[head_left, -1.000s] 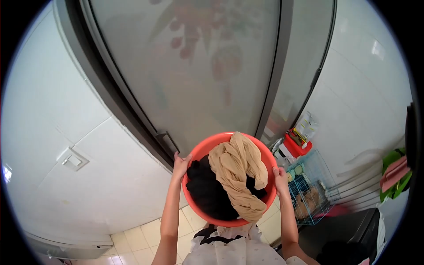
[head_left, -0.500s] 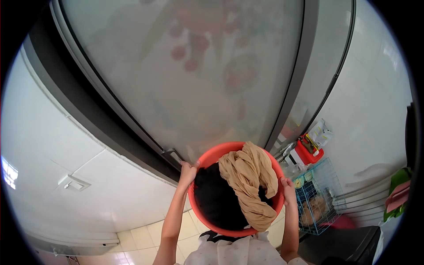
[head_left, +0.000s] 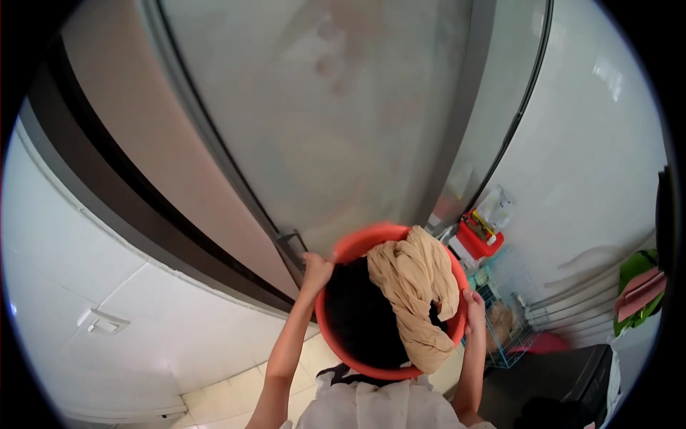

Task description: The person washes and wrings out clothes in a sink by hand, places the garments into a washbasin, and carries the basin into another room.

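Observation:
A red plastic basin [head_left: 321, 314] is held in front of my body. Inside lie black cloth [head_left: 364, 311] and a twisted tan cloth [head_left: 414, 293] that drapes over the right side. My left hand [head_left: 318, 273] is closed at the basin's left rim, with its fingertips against the handle [head_left: 291, 242] of a frosted sliding door [head_left: 343, 143]. How the fingers meet the handle is partly hidden. On the right rim my right hand [head_left: 474, 312] is wrapped, its fingers on the outside. A narrow gap stands between the door's left edge and the dark frame.
A blue wire cage [head_left: 511, 347] stands on the right, below a red container [head_left: 480, 239] with packets. Near it are a dark box-like thing [head_left: 550, 379] and a green and pink item [head_left: 638, 293]. A light switch [head_left: 105, 323] is on the left wall.
The sliding door has moved right, widening the gap at its left edge and showing a pinkish surface behind. My left hand and the basin have shifted slightly right.

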A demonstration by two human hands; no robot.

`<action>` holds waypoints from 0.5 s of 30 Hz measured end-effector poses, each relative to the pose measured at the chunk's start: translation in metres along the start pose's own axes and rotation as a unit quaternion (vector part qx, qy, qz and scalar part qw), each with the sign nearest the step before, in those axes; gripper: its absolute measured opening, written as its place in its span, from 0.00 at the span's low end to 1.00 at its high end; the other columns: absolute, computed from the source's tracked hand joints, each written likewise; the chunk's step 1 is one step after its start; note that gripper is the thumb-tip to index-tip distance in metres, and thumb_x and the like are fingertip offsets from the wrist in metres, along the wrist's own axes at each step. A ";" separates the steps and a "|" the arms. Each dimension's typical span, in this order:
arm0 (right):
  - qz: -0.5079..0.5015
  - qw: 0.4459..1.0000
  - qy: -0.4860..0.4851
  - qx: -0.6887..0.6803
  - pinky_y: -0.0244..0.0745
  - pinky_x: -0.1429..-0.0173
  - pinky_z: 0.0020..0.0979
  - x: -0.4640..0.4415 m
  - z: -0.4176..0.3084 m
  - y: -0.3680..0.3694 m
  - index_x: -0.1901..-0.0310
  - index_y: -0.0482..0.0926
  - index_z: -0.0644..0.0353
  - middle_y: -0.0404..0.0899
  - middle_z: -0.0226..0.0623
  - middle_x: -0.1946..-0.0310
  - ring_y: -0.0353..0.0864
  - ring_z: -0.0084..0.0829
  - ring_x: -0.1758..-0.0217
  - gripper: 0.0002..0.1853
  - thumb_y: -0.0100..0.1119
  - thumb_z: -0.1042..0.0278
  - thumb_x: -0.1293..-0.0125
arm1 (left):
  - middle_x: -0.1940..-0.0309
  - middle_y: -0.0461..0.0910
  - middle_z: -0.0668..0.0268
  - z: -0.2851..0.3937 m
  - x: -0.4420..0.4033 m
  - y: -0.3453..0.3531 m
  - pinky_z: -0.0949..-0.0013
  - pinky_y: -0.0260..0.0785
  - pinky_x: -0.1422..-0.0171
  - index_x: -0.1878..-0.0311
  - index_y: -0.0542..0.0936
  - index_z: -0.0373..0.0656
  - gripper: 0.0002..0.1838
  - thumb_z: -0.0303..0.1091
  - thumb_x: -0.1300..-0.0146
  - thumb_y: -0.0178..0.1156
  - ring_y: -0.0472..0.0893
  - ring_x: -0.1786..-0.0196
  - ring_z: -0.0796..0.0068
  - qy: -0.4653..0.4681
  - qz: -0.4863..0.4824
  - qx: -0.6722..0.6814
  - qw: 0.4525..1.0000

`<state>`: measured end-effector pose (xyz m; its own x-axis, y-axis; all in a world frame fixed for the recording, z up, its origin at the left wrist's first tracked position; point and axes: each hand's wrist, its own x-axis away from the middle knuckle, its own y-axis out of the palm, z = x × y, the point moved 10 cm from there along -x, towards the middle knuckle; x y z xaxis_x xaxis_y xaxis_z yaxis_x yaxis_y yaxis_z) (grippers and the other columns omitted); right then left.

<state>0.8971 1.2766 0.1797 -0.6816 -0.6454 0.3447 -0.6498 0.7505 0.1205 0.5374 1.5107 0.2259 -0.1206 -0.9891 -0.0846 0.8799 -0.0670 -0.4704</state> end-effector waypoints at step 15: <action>0.098 0.990 -0.097 -0.010 0.57 0.77 0.19 0.004 -0.012 -0.043 0.81 0.66 0.56 0.64 0.22 0.84 0.61 0.15 0.81 0.08 0.50 0.70 0.46 | 0.61 0.72 0.44 0.002 -0.036 0.078 0.61 0.64 0.54 0.49 0.63 0.35 0.25 0.41 0.45 0.52 0.73 0.58 0.49 0.048 -0.066 0.010 0.997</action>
<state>0.9260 1.2431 0.1871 -0.8472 -0.5001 0.1791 -0.4926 0.8659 0.0873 0.6107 1.5410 0.1939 -0.2789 -0.9544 -0.1064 0.8625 -0.2002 -0.4648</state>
